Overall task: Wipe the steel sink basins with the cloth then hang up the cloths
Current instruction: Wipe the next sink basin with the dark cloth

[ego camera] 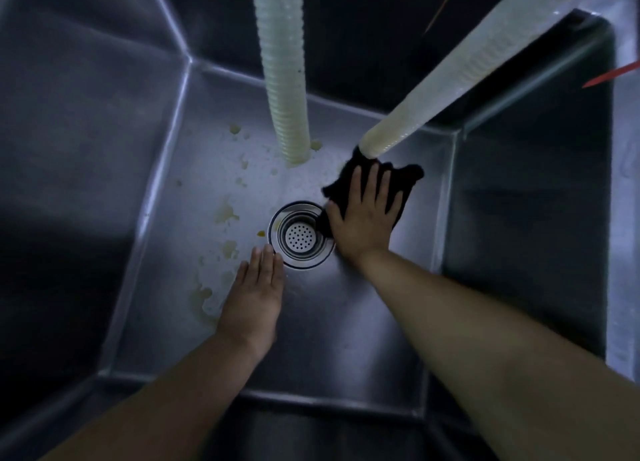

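Note:
I look straight down into a deep steel sink basin (pixel 363 339). A black cloth (pixel 408 180) lies on its floor just right of the round drain strainer (pixel 300 236). My right hand (pixel 363 218) presses flat on the cloth with fingers spread. Flat on the basin floor, just left of and below the drain, lies my left hand (pixel 254 294) with its fingers straight and together, holding nothing. Yellowish stains (pixel 225 214) and droplets spot the floor left of the drain.
Two pale ribbed hoses hang into the basin: one (pixel 284 72) ends above the floor behind the drain, the other (pixel 460 76) slants in from the upper right and ends at the cloth's far edge. The steel rim (pixel 623 218) runs along the right, with a red object (pixel 609 76) on it.

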Available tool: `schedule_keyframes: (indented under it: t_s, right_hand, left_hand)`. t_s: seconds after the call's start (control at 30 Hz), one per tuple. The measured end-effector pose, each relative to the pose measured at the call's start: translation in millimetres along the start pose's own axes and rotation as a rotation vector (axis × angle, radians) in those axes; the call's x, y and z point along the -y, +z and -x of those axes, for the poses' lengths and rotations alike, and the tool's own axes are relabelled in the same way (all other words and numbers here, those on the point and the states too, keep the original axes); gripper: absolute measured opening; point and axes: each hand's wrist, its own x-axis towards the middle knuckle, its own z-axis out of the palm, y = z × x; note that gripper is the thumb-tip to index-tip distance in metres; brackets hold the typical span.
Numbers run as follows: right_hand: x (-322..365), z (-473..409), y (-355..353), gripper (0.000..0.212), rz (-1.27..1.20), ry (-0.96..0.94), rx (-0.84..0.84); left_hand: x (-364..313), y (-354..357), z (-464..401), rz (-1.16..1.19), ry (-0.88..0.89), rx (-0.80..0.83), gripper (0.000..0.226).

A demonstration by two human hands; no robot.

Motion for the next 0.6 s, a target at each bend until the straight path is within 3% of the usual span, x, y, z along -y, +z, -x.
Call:
schedule_keyframes:
  t_s: [0.17,0.27,0.4,0.6]
  right_hand:
    - [29.2,-51.4,-3.9,0.075,-0.021,0.058,-0.023]
    - [58.9,-56.0,-0.9,0.076,-0.061,-0.006,-0.052]
    - [102.0,-60.3,5.8,0.074,0.061,-0.233,0.005]
    - [151.3,-36.8,17.5,0.071,0.194,-0.766,0.145]
  left_hand:
    - [4.6,3.7,-0.7,0.059,0.025,-0.022,0.105]
    - [7.8,6.7,-1.5,0.097,0.039,-0.043,0.104]
    - [14.0,12.4,-2.3,0.144,0.065,-0.065,0.108]
    - [14.9,14.5,-3.1,0.162,0.050,-0.064,0.117]
